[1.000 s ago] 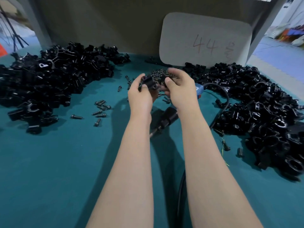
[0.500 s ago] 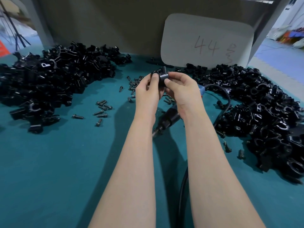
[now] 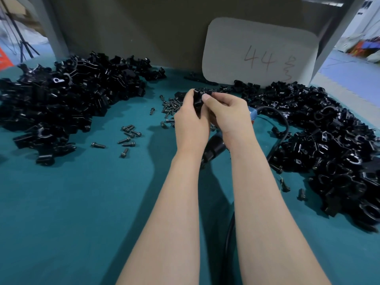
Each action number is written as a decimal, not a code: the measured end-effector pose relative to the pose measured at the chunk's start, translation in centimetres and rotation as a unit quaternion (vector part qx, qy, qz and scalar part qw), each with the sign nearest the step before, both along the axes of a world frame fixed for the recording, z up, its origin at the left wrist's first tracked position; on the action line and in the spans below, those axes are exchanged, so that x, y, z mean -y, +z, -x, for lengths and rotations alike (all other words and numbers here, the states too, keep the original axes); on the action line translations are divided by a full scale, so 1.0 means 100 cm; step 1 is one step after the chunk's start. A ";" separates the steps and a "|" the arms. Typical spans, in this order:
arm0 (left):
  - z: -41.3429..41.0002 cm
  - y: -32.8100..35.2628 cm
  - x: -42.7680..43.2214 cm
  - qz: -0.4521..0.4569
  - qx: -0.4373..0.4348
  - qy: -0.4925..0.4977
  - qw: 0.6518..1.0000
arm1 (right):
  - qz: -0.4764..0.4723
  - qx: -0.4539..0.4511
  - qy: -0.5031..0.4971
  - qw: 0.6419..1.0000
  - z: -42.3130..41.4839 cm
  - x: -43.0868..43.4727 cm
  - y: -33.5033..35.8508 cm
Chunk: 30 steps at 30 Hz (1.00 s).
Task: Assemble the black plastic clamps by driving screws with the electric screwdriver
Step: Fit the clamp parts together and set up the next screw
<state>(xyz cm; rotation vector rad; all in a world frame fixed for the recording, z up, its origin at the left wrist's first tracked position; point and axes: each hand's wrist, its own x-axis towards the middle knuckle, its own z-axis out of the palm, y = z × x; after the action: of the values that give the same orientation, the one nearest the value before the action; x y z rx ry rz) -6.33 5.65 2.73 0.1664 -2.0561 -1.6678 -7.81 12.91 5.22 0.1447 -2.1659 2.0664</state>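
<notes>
Your left hand (image 3: pixel 190 122) and right hand (image 3: pixel 228 114) together grip one black plastic clamp (image 3: pixel 199 98) at upper centre of the frame. The fingers of both are curled round it, and a right fingertip (image 3: pixel 205 97) presses on its upper face. The two hands touch around the part, which is held clear of the teal table cover (image 3: pixel 72 202). The electric screwdriver (image 3: pixel 213 149) lies on the cover just below your wrists and is largely hidden by them. Its black body shows in the gap between your forearms, and its cable (image 3: pixel 282 124) loops out at centre right. Loose screws (image 3: pixel 129 136) lie scattered left of centre, with a denser cluster just left of your left hand. A left heap of clamps (image 3: pixel 61 103) fills the upper left, and a right heap of clamps (image 3: pixel 329 140) runs down the right edge. A pale card (image 3: pixel 261 52) marked "44" stands at upper right, behind the hands.
</notes>
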 end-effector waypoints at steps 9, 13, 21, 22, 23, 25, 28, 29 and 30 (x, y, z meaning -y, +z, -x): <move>-0.001 -0.002 -0.002 0.059 0.005 0.010 0.998 | -0.012 -0.007 -0.011 1.000 0.002 -0.002 -0.001; -0.002 -0.001 -0.001 0.060 0.002 0.013 0.998 | -0.012 -0.008 -0.006 1.000 0.001 -0.001 -0.001; -0.001 0.000 0.000 0.034 0.009 0.003 0.999 | -0.018 -0.001 -0.019 1.000 0.002 -0.002 -0.002; -0.001 0.000 0.000 0.029 0.009 0.006 1.000 | -0.020 0.001 -0.021 1.000 0.001 -0.002 -0.003; -0.001 0.000 0.000 0.026 0.007 0.008 1.000 | -0.021 0.000 -0.022 1.000 0.002 -0.001 -0.003; -0.001 0.000 0.000 0.023 0.009 0.009 1.000 | -0.020 -0.001 -0.023 1.000 0.002 -0.001 -0.003; -0.001 0.000 0.000 0.017 0.012 0.010 1.000 | -0.019 0.004 -0.028 0.999 0.001 0.000 -0.003; -0.001 0.000 0.000 0.018 0.013 0.011 1.000 | -0.019 0.006 -0.030 0.999 0.000 0.000 -0.002; -0.001 0.000 0.000 0.020 0.013 0.012 1.000 | -0.018 0.008 -0.029 0.999 0.000 0.000 -0.002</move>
<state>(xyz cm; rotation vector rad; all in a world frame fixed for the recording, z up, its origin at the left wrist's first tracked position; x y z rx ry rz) -6.22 5.68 2.73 0.2001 -2.0964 -1.6165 -7.77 12.91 5.06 0.0694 -2.1910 2.0041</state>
